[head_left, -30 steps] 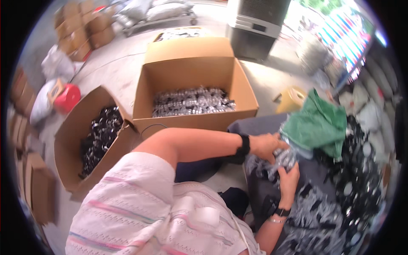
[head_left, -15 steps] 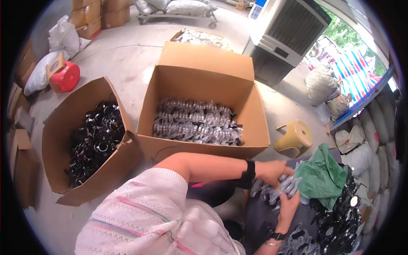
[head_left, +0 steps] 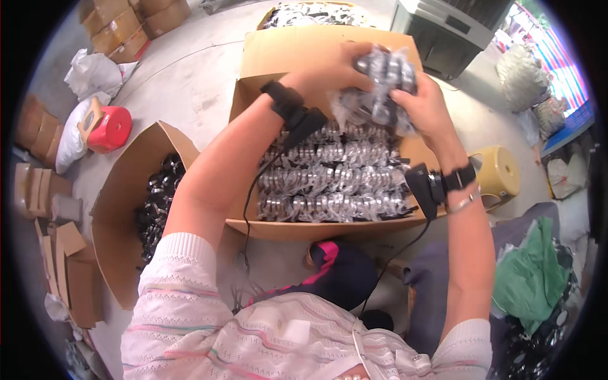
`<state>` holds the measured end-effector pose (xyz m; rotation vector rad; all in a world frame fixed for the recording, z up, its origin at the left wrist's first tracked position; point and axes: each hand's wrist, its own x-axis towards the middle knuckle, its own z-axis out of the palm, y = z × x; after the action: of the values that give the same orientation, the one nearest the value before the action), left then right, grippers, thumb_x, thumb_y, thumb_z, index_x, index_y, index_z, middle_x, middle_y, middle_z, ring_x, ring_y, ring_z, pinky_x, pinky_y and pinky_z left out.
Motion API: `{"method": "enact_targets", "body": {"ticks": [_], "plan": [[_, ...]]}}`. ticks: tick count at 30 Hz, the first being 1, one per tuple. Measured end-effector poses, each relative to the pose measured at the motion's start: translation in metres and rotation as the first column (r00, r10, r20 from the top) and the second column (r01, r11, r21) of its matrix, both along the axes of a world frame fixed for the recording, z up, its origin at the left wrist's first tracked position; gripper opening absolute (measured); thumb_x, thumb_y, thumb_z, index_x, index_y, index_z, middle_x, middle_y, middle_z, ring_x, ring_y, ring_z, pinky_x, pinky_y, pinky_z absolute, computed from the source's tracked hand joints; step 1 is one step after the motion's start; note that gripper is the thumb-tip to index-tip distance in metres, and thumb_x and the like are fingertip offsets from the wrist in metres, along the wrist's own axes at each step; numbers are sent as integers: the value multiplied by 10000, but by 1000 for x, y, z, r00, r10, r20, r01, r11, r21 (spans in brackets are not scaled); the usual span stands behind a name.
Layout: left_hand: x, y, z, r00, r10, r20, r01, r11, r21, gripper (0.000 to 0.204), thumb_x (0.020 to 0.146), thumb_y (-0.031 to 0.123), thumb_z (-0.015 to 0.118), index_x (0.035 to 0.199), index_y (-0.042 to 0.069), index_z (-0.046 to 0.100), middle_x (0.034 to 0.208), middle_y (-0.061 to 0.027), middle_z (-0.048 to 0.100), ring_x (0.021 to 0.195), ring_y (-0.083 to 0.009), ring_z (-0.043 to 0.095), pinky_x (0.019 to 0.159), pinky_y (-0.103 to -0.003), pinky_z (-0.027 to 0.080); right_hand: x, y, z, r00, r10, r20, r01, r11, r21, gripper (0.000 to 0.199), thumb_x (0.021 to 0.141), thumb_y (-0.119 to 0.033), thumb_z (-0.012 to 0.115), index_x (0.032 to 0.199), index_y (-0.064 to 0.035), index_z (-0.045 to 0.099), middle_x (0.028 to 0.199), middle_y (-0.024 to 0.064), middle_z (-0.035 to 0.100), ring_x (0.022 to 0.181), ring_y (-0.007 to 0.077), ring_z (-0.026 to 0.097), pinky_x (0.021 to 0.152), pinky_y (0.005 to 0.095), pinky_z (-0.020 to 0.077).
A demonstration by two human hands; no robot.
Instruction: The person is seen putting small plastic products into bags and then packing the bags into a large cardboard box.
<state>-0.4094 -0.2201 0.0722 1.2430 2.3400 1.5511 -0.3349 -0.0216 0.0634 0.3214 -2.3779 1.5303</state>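
Observation:
Over the far part of a large cardboard box (head_left: 323,229), I hold a bunch of plastic-wrapped round parts (head_left: 389,73), silvery and dark under clear film. My left hand (head_left: 332,68) grips the bunch from the left, its fingers partly hidden and blurred. From the right, my right hand (head_left: 427,111) clasps it with the thumb in front. Below, inside the box, wrapped parts (head_left: 329,180) of the same look stand in several packed rows. What the parts are exactly, I cannot tell.
At left, a second cardboard box (head_left: 114,209) holds loose black ring-shaped parts (head_left: 161,202). A yellow stool (head_left: 500,174) is right of the large box. A green cloth or bag (head_left: 535,275) lies over black parts at lower right. Cables (head_left: 248,209) hang from both wrists.
Both hands have moved left and away from me, from the dark surface at right to above the large box, carrying the wrapped parts. The view has shifted too.

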Motion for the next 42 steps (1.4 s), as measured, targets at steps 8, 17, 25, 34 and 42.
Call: {"method": "enact_targets", "body": {"ticks": [8, 17, 25, 34, 42], "plan": [[-82, -86, -107, 937, 297, 184, -258, 943, -210, 808, 632, -43, 701, 1390, 105, 464, 1173, -45, 613, 1031, -148, 557, 938, -280, 444, -128, -89, -121, 932, 247, 266, -187, 955, -230, 247, 666, -42, 677, 888, 63, 654, 770, 97, 666, 680, 153, 607, 631, 313, 492], [-119, -148, -263, 764, 622, 172, -541, 763, -355, 936, 518, 70, 796, 1356, 47, 379, 1265, -143, 523, 1191, -266, 494, 1027, -318, 380, -178, -150, -271, 869, 276, 410, -156, 940, -303, 293, 618, -42, 672, 868, 93, 602, 815, 154, 646, 747, 215, 611, 653, 346, 484], [-117, -174, -326, 593, 736, 327, -652, 677, -342, 1016, 503, 26, 757, 1415, 3, 308, 1336, -176, 476, 1247, -290, 455, 1058, -317, 346, -202, -189, -357, 709, 463, 532, -183, 849, -496, 326, 648, -9, 680, 955, 64, 595, 899, 125, 642, 834, 215, 613, 741, 330, 480], [-122, -195, -376, 575, 765, 291, -624, 640, -449, 1016, 499, 13, 748, 1417, 2, 313, 1338, -196, 479, 1245, -305, 465, 1047, -329, 359, -200, -209, -393, 671, 427, 606, -176, 886, -428, 406, 649, 14, 640, 1043, 77, 567, 978, 145, 637, 903, 236, 600, 815, 337, 464], [-129, -201, -415, 587, 787, 189, -662, 601, -447, 1040, 512, 23, 785, 1432, 36, 300, 1357, -209, 469, 1271, -333, 444, 1056, -361, 363, -199, -224, -435, 647, 493, 582, -221, 852, -475, 549, 676, 16, 604, 1216, 75, 521, 1133, 152, 614, 1045, 249, 559, 938, 328, 403]]}}
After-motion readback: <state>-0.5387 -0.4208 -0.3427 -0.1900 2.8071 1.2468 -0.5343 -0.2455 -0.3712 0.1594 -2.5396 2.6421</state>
